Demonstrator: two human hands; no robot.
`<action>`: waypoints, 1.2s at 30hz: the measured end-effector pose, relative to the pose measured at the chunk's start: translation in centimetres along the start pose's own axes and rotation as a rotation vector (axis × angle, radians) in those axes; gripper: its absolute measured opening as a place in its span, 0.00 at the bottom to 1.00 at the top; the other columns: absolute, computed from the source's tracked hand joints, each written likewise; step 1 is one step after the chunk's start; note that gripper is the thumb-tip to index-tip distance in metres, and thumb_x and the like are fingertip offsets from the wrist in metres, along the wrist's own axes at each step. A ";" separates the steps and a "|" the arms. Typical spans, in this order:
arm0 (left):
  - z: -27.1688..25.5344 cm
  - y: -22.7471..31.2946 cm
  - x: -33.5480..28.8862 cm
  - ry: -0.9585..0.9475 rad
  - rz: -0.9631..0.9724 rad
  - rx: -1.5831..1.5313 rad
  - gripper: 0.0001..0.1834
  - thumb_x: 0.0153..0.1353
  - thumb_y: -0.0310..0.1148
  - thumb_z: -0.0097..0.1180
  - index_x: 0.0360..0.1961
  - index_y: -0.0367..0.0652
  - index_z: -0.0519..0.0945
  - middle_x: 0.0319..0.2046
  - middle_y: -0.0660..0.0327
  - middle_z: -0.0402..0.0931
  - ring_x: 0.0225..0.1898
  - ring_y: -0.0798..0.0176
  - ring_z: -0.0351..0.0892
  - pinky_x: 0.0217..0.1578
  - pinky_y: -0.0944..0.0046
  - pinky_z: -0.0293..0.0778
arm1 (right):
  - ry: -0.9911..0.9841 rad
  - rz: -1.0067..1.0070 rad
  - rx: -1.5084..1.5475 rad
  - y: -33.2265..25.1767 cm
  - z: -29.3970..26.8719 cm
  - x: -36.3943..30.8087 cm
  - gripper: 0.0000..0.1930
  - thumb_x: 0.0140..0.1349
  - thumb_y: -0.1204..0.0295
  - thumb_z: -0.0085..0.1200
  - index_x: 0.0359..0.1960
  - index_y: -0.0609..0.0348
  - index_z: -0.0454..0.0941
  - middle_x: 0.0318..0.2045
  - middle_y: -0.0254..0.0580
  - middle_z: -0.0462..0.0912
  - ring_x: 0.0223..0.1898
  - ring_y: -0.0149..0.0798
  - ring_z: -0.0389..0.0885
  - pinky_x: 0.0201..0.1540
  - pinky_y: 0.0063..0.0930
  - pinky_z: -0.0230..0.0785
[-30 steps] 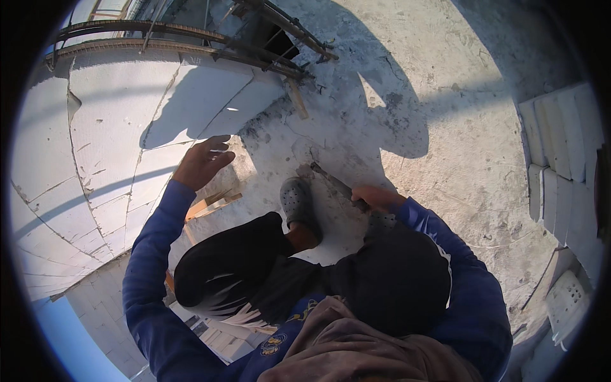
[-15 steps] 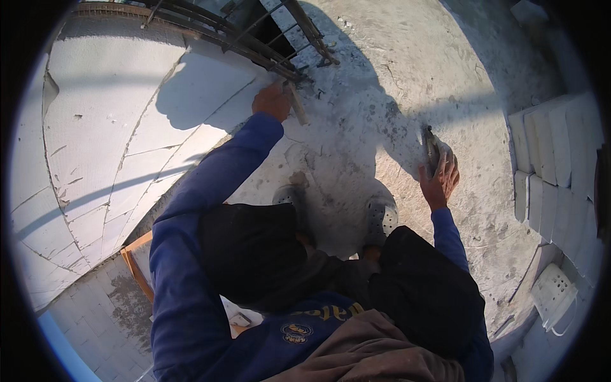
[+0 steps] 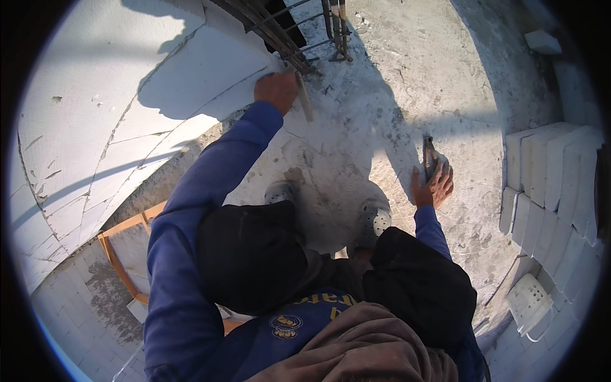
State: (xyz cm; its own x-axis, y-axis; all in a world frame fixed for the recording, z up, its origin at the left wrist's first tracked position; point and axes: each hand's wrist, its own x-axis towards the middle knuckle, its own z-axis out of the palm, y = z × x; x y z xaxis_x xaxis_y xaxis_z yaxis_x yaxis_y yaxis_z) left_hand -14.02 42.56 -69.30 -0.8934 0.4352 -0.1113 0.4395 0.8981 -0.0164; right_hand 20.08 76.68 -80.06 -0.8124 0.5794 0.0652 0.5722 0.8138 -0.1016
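Observation:
At the foot of the pale block wall (image 3: 184, 76), my left hand (image 3: 276, 91) is closed on a flat, narrow pale strip (image 3: 304, 97). The strip stands close to the lower ends of the rusty rebar cage (image 3: 293, 51). Farther right and nearer to me, my right hand (image 3: 435, 183) is closed round a narrow dark tool (image 3: 429, 156). The tool's tip points away from me, low over the dusty concrete floor (image 3: 468, 159); its exact kind is hard to make out. Fingers of my left hand are partly hidden behind its back.
White blocks (image 3: 554, 165) are stacked at the right. A white perforated basket (image 3: 529, 299) lies near them, and one loose block (image 3: 543, 42) sits at the far right. An orange-brown wooden frame (image 3: 121, 254) is by my left side. My clogs (image 3: 374, 219) are on the floor.
The view has shifted, bringing more of the rebar cage's right side into sight. My left hand stays beside the cage with the strip; my right hand still holds the dark tool.

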 end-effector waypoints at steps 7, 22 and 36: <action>0.3 -1.4 -6.9 -0.395 -0.029 -0.355 0.15 0.67 0.43 0.53 0.44 0.46 0.83 0.37 0.48 0.85 0.41 0.42 0.85 0.45 0.44 0.79 | -0.006 -0.014 -0.021 0.1 0.1 0.1 0.46 0.56 0.41 0.62 0.72 0.50 0.62 0.71 0.45 0.63 0.75 0.51 0.54 0.72 0.57 0.46; 7.6 -11.4 -21.2 -0.160 -0.601 -0.217 0.36 0.58 0.48 0.64 0.66 0.45 0.73 0.53 0.45 0.81 0.57 0.42 0.80 0.58 0.48 0.74 | -0.021 -0.011 0.018 0.5 0.5 0.0 0.35 0.67 0.49 0.55 0.72 0.48 0.63 0.68 0.47 0.66 0.73 0.51 0.57 0.72 0.56 0.48; 5.5 -4.0 -24.0 -0.793 -0.362 -1.501 0.36 0.67 0.44 0.61 0.70 0.35 0.66 0.48 0.49 0.82 0.37 0.60 0.86 0.42 0.64 0.80 | -1.003 0.551 1.007 -4.6 -12.3 6.6 0.24 0.75 0.56 0.49 0.62 0.61 0.72 0.32 0.36 0.76 0.27 0.31 0.78 0.30 0.28 0.74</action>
State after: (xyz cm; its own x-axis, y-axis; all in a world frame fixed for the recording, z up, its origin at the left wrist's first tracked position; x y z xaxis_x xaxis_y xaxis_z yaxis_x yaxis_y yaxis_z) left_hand 6.19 28.15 -72.01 -0.4579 0.4934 -0.7395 -0.6292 0.4078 0.6617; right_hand 13.46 77.26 -66.94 -0.5051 0.1844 -0.8431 0.8446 -0.0951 -0.5268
